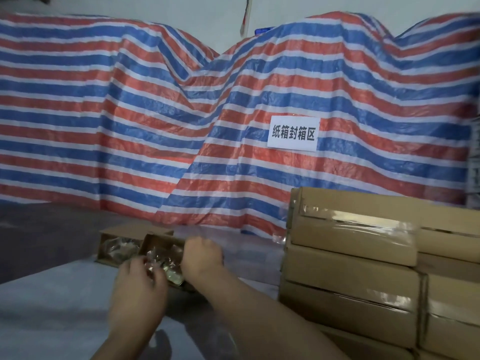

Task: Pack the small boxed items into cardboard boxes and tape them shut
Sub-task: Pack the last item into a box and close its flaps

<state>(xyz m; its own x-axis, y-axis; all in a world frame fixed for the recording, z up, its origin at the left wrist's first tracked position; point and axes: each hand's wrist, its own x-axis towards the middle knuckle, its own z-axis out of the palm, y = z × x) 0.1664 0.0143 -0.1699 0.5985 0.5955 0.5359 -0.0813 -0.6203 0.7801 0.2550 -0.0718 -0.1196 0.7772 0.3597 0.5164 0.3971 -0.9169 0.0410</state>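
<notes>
A small open cardboard box [158, 245] lies on the white table sheet, holding shiny plastic-wrapped items [166, 266]. My left hand [140, 284] reaches into its near end, its fingers curled on the crinkled wrapping. My right hand [202, 255] grips the box's right side with curled fingers. Behind it, a second open box [117, 246] also shows wrapped contents. The image is blurred, so the items themselves are unclear.
A stack of taped-shut cardboard boxes [363, 261] stands at the right, close to my right forearm. A striped red, white and blue tarp [181, 113] hangs behind, with a white paper sign [292, 133]. The white table sheet [52, 307] spreads left.
</notes>
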